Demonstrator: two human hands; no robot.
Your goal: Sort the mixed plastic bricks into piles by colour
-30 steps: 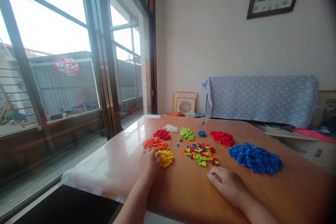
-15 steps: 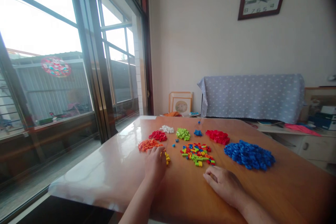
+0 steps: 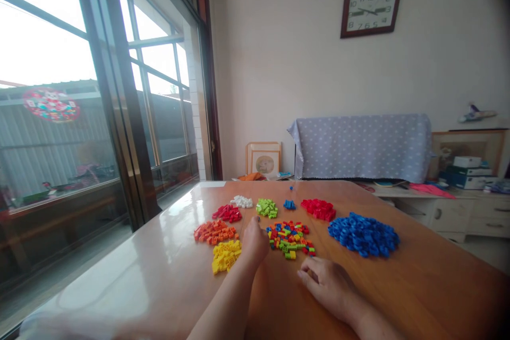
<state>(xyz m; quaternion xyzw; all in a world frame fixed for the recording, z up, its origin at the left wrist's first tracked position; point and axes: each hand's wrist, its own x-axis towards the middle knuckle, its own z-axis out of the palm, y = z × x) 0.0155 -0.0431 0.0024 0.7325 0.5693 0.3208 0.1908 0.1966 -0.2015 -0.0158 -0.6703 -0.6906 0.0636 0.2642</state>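
My left hand [image 3: 255, 241] reaches over the table between the yellow bricks [image 3: 226, 256] and the mixed-colour toy bricks [image 3: 290, 236]. Its fingers are drawn together at a small dark blue brick [image 3: 258, 218]; what they hold, if anything, is hidden. My right hand [image 3: 329, 281] rests on the tabletop just in front of the mixed pile, fingers curled in, with nothing seen in them. Orange bricks [image 3: 215, 232] lie left of my left hand. Beyond it are dark red bricks [image 3: 227, 213], white bricks [image 3: 241, 201] and lime green bricks [image 3: 266, 208].
A large blue brick heap [image 3: 363, 235] lies on the right of the brown table [image 3: 418, 276]. Bright red bricks [image 3: 319, 209] and a few blue bricks [image 3: 289, 204] sit farther back. Behind stand a cloth-covered object [image 3: 362, 149] and a cabinet [image 3: 454, 218]; windows line the left.
My left hand has moved right and away from the orange and yellow piles, uncovering the yellow bricks. My right hand stays curled on the table. The whole view has turned slightly right.
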